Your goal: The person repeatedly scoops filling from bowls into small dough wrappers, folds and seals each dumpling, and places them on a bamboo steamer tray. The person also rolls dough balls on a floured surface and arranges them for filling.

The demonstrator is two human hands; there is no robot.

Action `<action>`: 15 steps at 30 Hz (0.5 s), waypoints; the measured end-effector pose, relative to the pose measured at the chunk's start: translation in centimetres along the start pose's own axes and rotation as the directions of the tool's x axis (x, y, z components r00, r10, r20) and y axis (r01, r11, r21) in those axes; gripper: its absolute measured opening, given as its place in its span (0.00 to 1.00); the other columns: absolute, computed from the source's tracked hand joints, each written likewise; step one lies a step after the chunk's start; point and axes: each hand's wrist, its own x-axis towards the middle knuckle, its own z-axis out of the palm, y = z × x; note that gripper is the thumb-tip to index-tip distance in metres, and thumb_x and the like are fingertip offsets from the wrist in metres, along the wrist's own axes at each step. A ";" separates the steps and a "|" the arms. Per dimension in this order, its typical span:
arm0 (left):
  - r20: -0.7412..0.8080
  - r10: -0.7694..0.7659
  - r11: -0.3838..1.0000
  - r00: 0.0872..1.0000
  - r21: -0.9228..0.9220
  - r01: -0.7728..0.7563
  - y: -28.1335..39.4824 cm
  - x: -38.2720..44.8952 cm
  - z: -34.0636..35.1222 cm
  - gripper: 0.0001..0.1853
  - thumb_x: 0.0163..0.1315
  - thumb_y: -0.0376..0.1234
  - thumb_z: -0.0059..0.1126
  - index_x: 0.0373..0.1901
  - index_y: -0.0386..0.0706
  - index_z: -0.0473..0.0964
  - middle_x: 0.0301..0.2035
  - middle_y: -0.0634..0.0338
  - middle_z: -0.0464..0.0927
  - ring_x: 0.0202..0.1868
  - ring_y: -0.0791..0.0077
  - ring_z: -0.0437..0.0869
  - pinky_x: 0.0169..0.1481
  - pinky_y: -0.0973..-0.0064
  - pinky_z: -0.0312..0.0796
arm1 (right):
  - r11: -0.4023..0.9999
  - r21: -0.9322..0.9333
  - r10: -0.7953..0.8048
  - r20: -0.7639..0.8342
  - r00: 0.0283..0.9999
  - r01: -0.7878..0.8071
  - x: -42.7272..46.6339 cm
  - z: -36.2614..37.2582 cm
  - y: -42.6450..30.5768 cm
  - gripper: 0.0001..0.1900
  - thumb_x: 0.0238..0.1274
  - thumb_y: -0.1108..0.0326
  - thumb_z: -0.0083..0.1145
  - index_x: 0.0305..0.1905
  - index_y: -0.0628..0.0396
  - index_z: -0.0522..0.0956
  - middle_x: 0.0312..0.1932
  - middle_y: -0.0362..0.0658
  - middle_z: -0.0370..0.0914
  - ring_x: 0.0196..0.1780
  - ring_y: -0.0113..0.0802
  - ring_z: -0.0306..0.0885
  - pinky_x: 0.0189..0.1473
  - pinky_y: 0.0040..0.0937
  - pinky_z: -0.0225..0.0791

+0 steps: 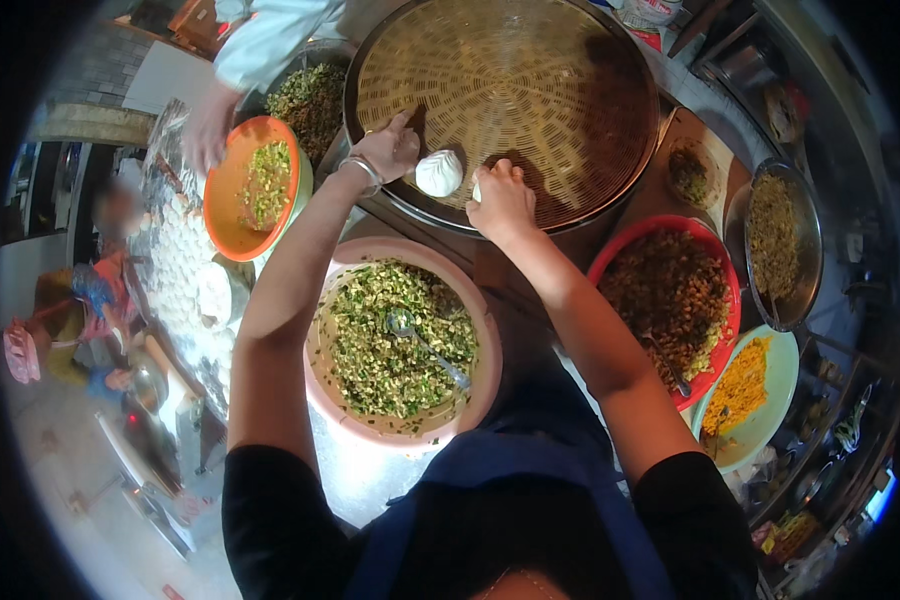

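A pleated white bun [439,173] sits near the close edge of a round woven steamer tray [510,82]. My left hand [394,150], with a bracelet at its wrist, is over the tray's left edge beside this bun, fingers apart and holding nothing. At the tray's front edge, my right hand [504,199] has its fingers curled around a second white bun [477,192], mostly hidden by the hand. Below my forearms stands a pink basin [493,352] of chopped green-and-pale filling [367,367], with a metal spoon [439,360] resting in it.
To the left, a co-worker's blurred hand [210,135] is by an orange-rimmed bowl [217,214]. Many dough pieces [184,277] cover a floured surface. On the right stand a red basin [733,300], a steel bowl [820,240] and a pale green bowl [786,397], all holding fillings.
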 end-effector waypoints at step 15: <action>-0.037 -0.003 0.989 0.999 -0.148 -0.002 -0.6 1.5 0.5 0.32 0.41 0.32 0.66 0.54 0.39 0.73 0.46 0.50 0.79 0.50 0.62 0.80 0.56 0.71 0.71 | 0.997 -0.081 0.015 -0.035 0.999 -0.018 0.0 0.0 0.6 0.18 0.48 0.68 0.63 0.45 0.60 0.75 0.49 0.52 0.67 0.58 0.51 0.67 0.50 0.45 0.73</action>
